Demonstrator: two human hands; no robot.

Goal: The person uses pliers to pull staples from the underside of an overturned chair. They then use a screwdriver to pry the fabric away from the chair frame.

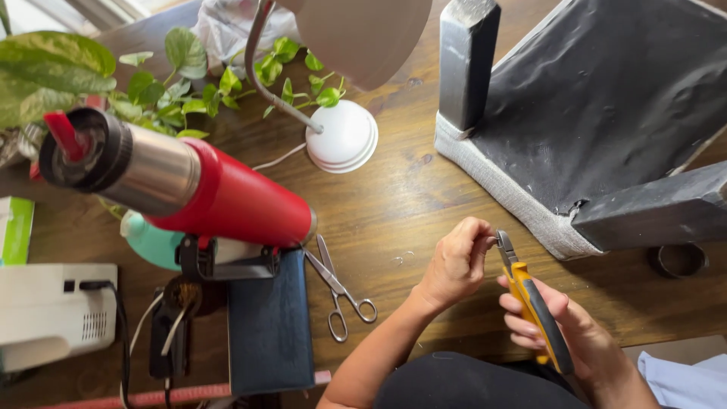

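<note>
Here we grip yellow-and-grey-handled metal pliers [530,303] in our right hand [564,326], our left hand [458,261] pinching at their tip, steel scissors [338,288] lying left

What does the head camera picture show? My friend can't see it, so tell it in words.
A person's right hand holds yellow-handled pliers while the left hand pinches at their tip, over a wooden table. Nearby lie scissors, a red heat gun, a white lamp base and an upturned chair.

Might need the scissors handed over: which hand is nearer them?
Left. The left hand is just right of the scissors; the right hand, gripping pliers, is farther right.
</note>
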